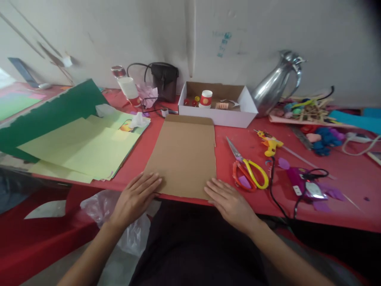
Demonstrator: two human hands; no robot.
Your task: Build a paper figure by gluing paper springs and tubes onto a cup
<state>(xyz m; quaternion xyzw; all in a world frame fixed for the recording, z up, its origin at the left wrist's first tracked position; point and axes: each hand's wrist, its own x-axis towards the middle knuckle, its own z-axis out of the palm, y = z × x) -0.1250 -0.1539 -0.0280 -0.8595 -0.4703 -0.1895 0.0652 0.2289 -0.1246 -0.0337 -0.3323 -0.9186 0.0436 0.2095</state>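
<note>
A flat brown piece of cardboard (184, 155) lies on the red-covered table (223, 182), reaching to its front edge. My left hand (139, 194) rests on the cardboard's near left corner, fingers stretched out. On the near right corner lies my right hand (228, 198), its fingers extended and flat. Both thumbs are partly hidden at the board's near edge. Scissors (245, 169) with one red and one yellow handle lie to the right of the cardboard. Beyond its far edge stands a white open box (218, 117) holding a red and white paper cup (205, 99).
Pale green paper sheets (86, 147) and a dark green board (59, 119) lie left. A yellow glue gun (270, 143) and a magenta power strip (306, 186) with cables are right. A metal jug (274, 85) and a black bag (165, 81) stand by the wall.
</note>
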